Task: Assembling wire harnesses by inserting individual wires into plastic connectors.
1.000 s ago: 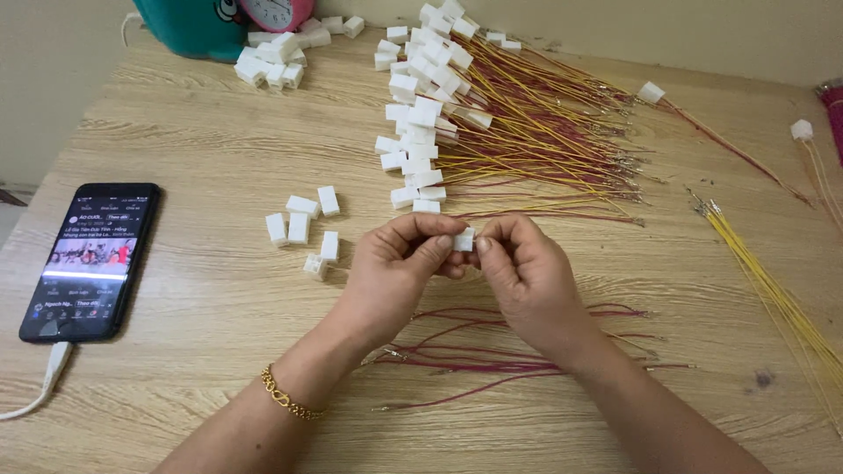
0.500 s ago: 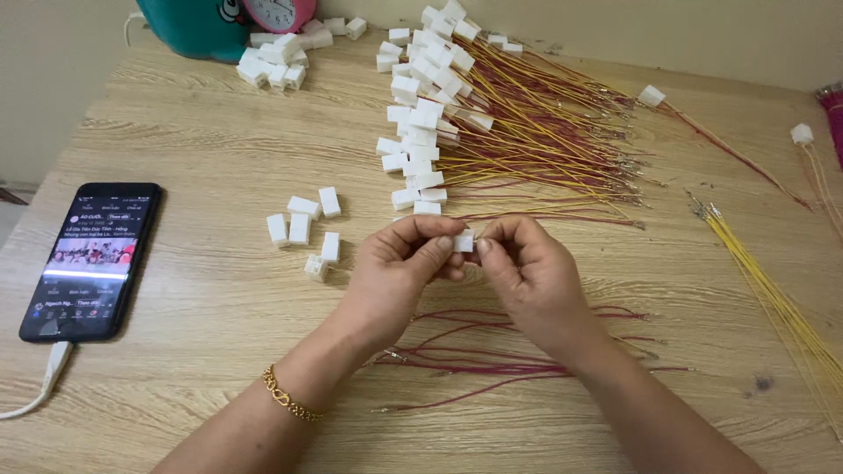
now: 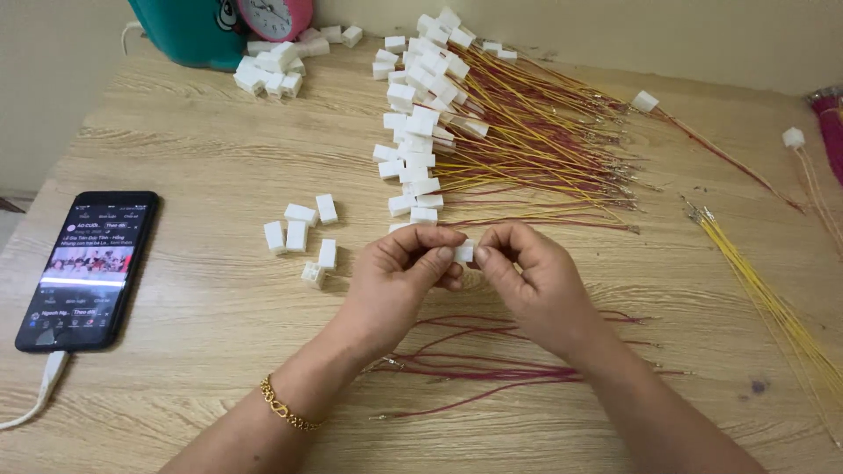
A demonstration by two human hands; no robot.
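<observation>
Wooden table [image 3: 176, 158], phone [image 3: 88, 259], loose white connectors [image 3: 303, 233], wired connector pile [image 3: 492, 132], dark red wires [image 3: 492, 369], perhaps bare-ended.

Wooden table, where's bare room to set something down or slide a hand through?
On the wooden table, bare wood lies between the phone and the loose white connectors, and above them toward the far connector pile. The near-left edge by the left hand is open. Crowded: the wired connector heap, yellow wires, and red wires under the right hand.
</observation>
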